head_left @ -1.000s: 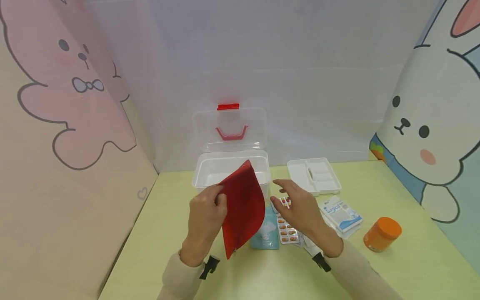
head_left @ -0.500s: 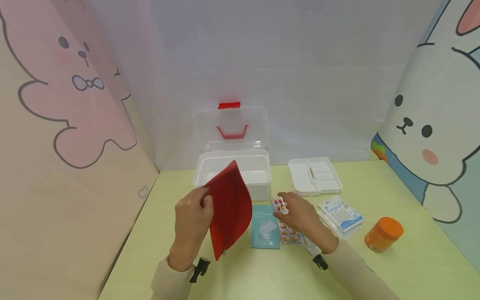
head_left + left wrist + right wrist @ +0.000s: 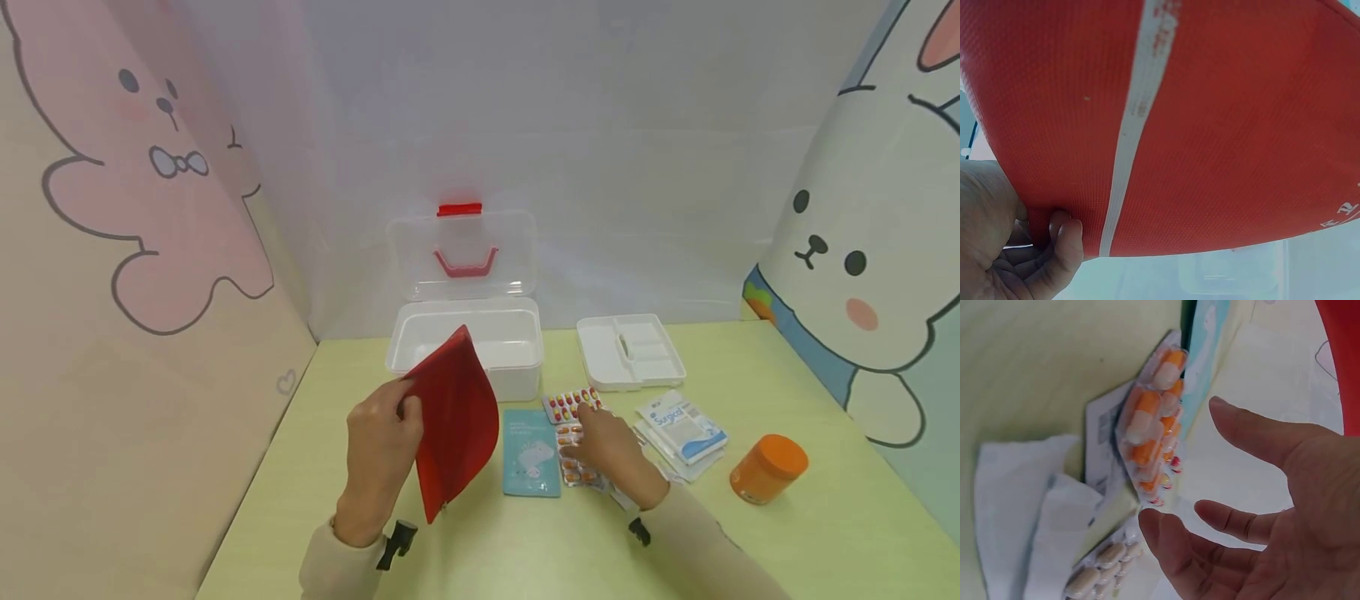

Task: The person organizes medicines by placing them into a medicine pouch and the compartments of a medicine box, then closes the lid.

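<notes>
My left hand (image 3: 381,450) pinches the edge of a red zippered pouch (image 3: 457,429), which hangs tilted above the table. In the left wrist view, a pale stripe crosses the red pouch (image 3: 1125,150), and thumb and fingers grip its edge. My right hand (image 3: 617,454) hovers at the blister packs; in the right wrist view its thumb and fingers are spread with nothing between them. Closest to it is the orange-and-white capsule blister pack (image 3: 1144,419). Beyond lies a red-and-yellow capsule blister pack (image 3: 562,406). A teal packet (image 3: 531,454) lies to their left.
Behind stands a white box (image 3: 517,383) with its clear lid (image 3: 510,250) raised. A white divided tray (image 3: 600,354) is at back right. Surgical packets (image 3: 682,425) and an orange jar (image 3: 768,468) lie right. Pale tablet blister packs (image 3: 1104,569) sit near white packets (image 3: 1007,512).
My left hand has moved left with the red pouch, away from the teal packet. My right hand has come down and slightly right, over the blister packs.
</notes>
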`<state>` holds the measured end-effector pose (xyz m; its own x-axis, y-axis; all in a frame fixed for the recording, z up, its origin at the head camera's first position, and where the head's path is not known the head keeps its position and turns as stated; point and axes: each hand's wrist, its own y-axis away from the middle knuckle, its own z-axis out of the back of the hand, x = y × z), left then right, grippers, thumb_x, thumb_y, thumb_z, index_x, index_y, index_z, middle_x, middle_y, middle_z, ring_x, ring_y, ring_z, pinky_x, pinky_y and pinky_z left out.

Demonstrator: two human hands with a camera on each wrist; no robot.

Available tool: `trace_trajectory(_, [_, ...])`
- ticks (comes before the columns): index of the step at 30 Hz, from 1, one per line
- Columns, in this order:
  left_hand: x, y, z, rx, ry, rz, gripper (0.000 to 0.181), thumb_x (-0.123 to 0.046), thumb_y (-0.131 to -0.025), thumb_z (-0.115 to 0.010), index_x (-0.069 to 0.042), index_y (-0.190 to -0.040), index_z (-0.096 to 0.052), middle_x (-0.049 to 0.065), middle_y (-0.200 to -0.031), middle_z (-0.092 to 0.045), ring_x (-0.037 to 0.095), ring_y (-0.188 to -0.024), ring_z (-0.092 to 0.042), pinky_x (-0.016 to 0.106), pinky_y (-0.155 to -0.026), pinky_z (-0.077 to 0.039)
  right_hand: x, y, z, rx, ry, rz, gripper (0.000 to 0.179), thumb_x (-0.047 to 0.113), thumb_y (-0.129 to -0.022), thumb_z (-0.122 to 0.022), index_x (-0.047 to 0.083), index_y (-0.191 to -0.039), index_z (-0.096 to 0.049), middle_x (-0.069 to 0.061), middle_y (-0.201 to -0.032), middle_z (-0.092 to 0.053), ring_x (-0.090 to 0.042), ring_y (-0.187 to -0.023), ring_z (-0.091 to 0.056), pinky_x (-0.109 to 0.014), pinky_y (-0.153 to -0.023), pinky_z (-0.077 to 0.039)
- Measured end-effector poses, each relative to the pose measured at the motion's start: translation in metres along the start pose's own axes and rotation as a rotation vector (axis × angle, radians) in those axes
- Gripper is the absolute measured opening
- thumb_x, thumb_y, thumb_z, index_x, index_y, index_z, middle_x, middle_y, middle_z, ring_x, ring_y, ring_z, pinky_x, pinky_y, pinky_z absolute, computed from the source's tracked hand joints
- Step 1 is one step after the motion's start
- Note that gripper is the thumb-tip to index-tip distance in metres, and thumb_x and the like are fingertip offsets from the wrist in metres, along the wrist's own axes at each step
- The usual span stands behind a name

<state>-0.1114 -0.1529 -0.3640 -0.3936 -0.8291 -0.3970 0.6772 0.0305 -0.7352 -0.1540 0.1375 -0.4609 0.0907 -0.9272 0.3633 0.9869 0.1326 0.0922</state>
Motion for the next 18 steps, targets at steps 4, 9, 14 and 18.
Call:
trace_trajectory(4, [-0.001, 0.000, 0.000, 0.000, 0.005, 0.000, 0.022, 0.005, -0.083, -0.055, 0.002, -0.093, -0.074, 0.014, -0.087, -0.074, 0.021, -0.064, -0.062, 0.032, -0.053, -0.051, -0.002, 0.000, -0.006, -0.003, 0.020, 0.008, 0.056, 0.036, -0.071, -0.086, 0.002, -0.102, -0.054, -0.004, -0.071, -0.059, -0.021, -0.061, -0.057, -0.035, -0.052, -0.044])
trace_trajectory(9, [-0.001, 0.001, 0.000, 0.003, 0.009, 0.001, 0.022, 0.005, -0.082, -0.054, 0.002, -0.093, -0.073, 0.014, -0.089, -0.074, 0.022, -0.066, -0.064, 0.033, -0.055, -0.052, -0.005, -0.003, -0.011, 0.001, 0.040, -0.011, 0.061, 0.038, -0.070, -0.087, 0.002, -0.105, -0.052, -0.007, -0.074, -0.062, -0.025, -0.063, -0.060, -0.038, -0.053, -0.045])
trace_trajectory(14, [-0.001, 0.002, -0.001, 0.019, 0.011, 0.018, 0.022, 0.005, -0.083, -0.055, 0.003, -0.095, -0.074, 0.015, -0.090, -0.074, 0.022, -0.066, -0.064, 0.033, -0.055, -0.053, -0.008, -0.006, -0.013, 0.025, 0.002, -0.032, 0.061, 0.035, -0.070, -0.086, 0.003, -0.106, -0.049, -0.010, -0.079, -0.065, -0.028, -0.067, -0.062, -0.040, -0.056, -0.046])
trace_trajectory(18, [-0.001, 0.001, -0.002, 0.023, 0.018, 0.027, 0.022, 0.005, -0.083, -0.056, 0.002, -0.095, -0.074, 0.015, -0.091, -0.074, 0.023, -0.068, -0.066, 0.035, -0.057, -0.054, -0.012, -0.008, -0.015, 0.030, -0.038, -0.035, 0.062, 0.032, -0.071, -0.084, 0.001, -0.112, -0.049, -0.014, -0.080, -0.065, -0.028, -0.068, -0.062, -0.041, -0.057, -0.046])
